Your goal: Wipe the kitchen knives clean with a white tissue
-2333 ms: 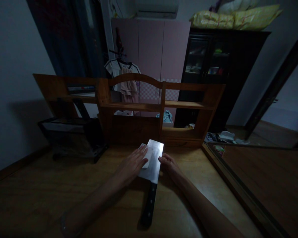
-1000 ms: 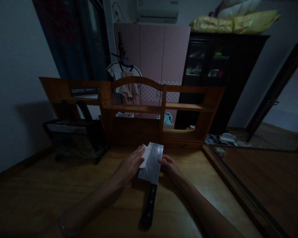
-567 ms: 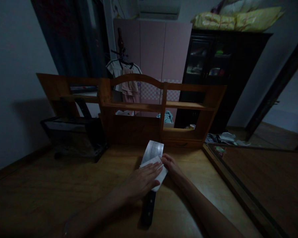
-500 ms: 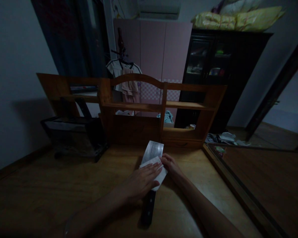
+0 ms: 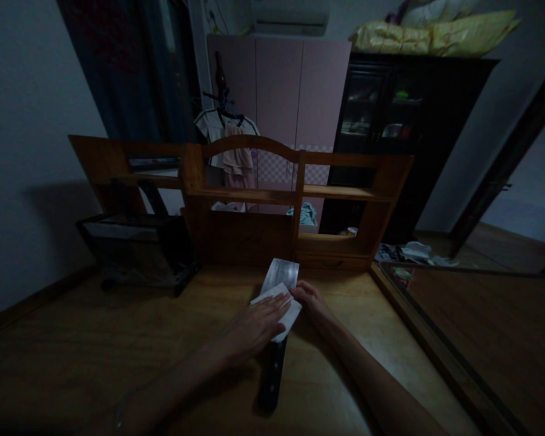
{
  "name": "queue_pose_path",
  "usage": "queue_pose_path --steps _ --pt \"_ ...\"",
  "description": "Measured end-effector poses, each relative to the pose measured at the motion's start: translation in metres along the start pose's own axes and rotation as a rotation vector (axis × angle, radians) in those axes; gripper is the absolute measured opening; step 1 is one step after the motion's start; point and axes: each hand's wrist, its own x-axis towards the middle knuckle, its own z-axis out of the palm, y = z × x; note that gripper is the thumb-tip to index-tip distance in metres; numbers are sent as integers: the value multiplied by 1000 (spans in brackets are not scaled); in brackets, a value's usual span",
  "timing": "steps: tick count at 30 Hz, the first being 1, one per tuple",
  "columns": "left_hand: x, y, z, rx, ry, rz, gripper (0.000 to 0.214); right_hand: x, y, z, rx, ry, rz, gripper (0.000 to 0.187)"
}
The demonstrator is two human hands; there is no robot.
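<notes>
It is dim and bluish all over, and the black cupboard [image 5: 440,121] at two o'clock is hard to see. A small shine sits on the knife blade [image 5: 285,271] at six, a softer one on the table [image 5: 367,321] at four. Near the edge, the door frame [image 5: 506,160] at three looks slanted.

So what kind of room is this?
Likely a bedroom or similar room in a home: there's a tall pink cupboard, hanging clothes and an air conditioner high on the wall.
</notes>
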Motion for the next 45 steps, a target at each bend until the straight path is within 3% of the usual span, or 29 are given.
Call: queue_pose_path --steps 14,25,33,45 --pt "0 0 3 -7 2 -8 51 1 4 -4 -31 0 -12 23" --pt "-2 8 -6 -13 -38 -67 50 -1 2 -2 -25 17 -11 24" --pt "-7 1 -1 -8 30 -12 50 -1 4 -2 -20 29 1 26" --pt "-12 5 -4 9 12 -48 49 -8 1 6 10 10 28 27"
